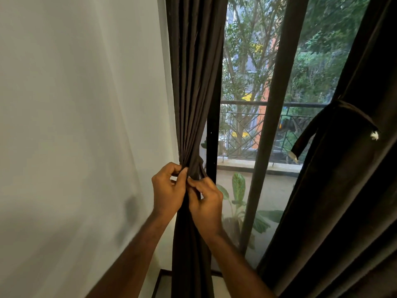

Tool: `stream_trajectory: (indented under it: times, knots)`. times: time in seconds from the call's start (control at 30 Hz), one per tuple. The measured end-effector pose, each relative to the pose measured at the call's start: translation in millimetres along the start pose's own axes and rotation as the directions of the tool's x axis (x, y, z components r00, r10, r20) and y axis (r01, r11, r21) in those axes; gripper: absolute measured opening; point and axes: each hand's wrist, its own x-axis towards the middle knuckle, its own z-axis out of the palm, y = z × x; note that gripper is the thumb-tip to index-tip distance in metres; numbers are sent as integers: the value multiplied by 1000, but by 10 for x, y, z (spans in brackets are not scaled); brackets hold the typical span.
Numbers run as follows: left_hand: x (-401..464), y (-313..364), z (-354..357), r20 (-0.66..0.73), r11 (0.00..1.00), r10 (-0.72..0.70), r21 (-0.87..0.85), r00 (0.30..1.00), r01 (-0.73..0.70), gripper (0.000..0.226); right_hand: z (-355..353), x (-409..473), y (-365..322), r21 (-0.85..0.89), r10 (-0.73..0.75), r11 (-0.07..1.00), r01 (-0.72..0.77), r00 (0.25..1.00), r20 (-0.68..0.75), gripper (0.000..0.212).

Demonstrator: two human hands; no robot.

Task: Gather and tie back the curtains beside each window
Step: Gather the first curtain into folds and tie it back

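Note:
A dark brown curtain [194, 82] hangs gathered into a narrow bundle at the window's left side. A matching tie band [198, 166] wraps round it at waist height. My left hand [168, 188] pinches the band's end against the bundle from the left. My right hand [206, 201] pinches the band from the right, fingertips meeting those of the left hand. At the right edge a second dark curtain [348, 190] hangs bunched, with its own tie band [335, 117] looped round it and one end [300, 143] dangling loose.
A white wall [81, 125] fills the left half. The glass window [245, 82] with a dark frame bar [272, 104] looks onto a balcony railing [242, 130], potted leaves [238, 190] and trees. A dark skirting strip [158, 282] runs along the floor.

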Motion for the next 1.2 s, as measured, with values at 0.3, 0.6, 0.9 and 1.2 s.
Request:
stream_trajectory:
  times: [0.3, 0.6, 0.9, 1.2]
  knots:
    - [24, 47, -28, -2, 1000, -25, -9, 1000, 25, 20, 7, 58, -73, 60, -51, 997, 44, 991, 121, 22]
    - [26, -52, -189, -1, 999, -41, -21, 999, 41, 15, -133, 530, 501, -92, 418, 907, -410, 904, 86, 38]
    - [19, -60, -212, 26, 998, -38, -44, 999, 39, 10, -69, 689, 642, -153, 433, 900, -408, 876, 213, 41]
    - [47, -104, -209, -24, 1000, -11, 12, 1000, 11, 15, -121, 758, 615, -171, 477, 879, -446, 838, 266, 7]
